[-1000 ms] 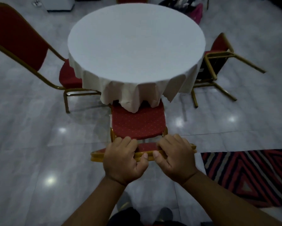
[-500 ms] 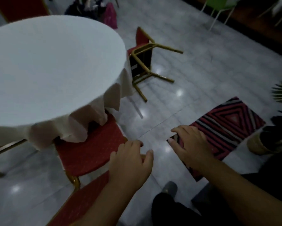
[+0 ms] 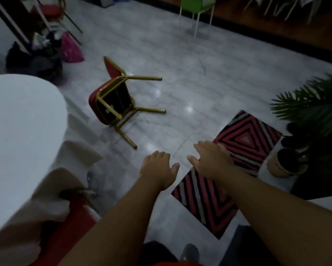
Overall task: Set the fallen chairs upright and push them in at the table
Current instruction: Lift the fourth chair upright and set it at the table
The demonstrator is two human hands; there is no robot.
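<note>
A red chair with a gold frame [image 3: 111,100] lies tipped on the marble floor, its black underside and legs pointing right and toward me. The round table with a white cloth [image 3: 21,120] fills the left side. A red chair seat [image 3: 73,223] shows under the cloth's edge at the lower left. My left hand [image 3: 158,169] and my right hand [image 3: 211,160] hover over the floor, palms down, fingers spread, holding nothing, well short of the fallen chair.
A striped red, black and white rug [image 3: 234,169] lies under my right hand. A potted palm [image 3: 303,135] stands at the right. Dark bags and a pink bag [image 3: 71,48] sit beyond the table. A green chair [image 3: 197,4] stands at the back.
My hands have let go of the upright chair's back at the table. The view has swung right, bringing the fallen chair toward the centre. Both hands now hang empty.
</note>
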